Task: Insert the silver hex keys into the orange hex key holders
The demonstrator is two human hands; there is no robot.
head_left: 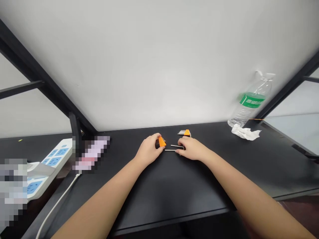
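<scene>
Near the middle of the black table, my left hand (147, 148) is closed around an orange hex key holder (162, 142), with several key ends showing at its edge. My right hand (190, 147) has its fingers bent over an L-shaped hex key (169, 150) low on the table, thumb and fingertips at its bent end. A second hex key (175, 145) lies just behind it, close to the same fingers. Beyond the right hand sits another orange holder (186, 132) with several silver hex keys in it. My right fingertips are partly hidden by the hand.
On the right, a clear bottle with a green label (252, 100) leans against the pale wall, a crumpled tissue (245, 133) at its base. To the left are a white power strip (57, 158), a blurred pinkish item (92, 153) and a white cable (58, 204). Black frame bars (47, 88) slant along both sides.
</scene>
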